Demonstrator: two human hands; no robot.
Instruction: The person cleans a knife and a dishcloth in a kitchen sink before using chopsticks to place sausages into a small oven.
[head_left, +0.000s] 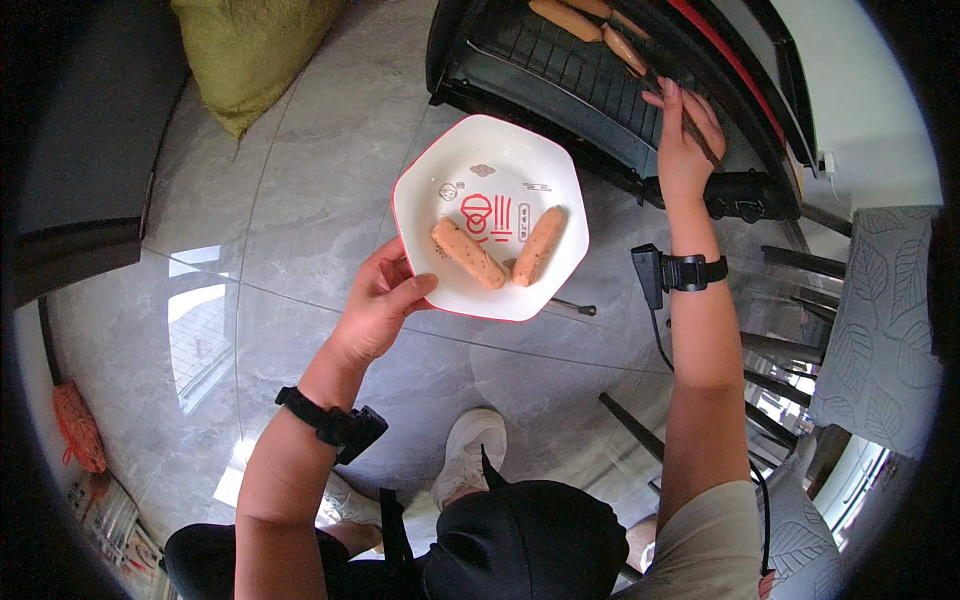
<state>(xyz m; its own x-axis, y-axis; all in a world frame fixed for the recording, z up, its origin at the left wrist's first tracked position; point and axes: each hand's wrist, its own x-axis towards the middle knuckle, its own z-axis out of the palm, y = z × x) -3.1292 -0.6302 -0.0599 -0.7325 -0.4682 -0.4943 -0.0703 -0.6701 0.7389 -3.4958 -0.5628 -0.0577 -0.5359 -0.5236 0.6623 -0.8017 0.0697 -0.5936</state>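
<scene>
My left hand (384, 300) holds a white hexagonal plate (424, 176) with a red rim by its lower left edge, thumb on top. Two sausages (468, 253) (539, 246) lie apart on the plate, leaning towards each other at their lower ends. Up and to the right, my right hand (688, 135) grips dark chopsticks (702, 141) inside an open toaster oven (517, 124). Their tips meet a sausage (624, 51) at the oven's wire rack (551, 71); whether it is lifted, I cannot tell. More sausages (566, 20) lie beside it, partly cut off by the picture's top edge.
The oven's door (784, 67) and control knobs (748, 209) are close to my right forearm. Chairs with grey leaf-patterned covers (870, 315) stand at right. A green cushion or sack (251, 60) and a dark piece of furniture (90, 150) are at left. Grey tiles (315, 225) cover the floor.
</scene>
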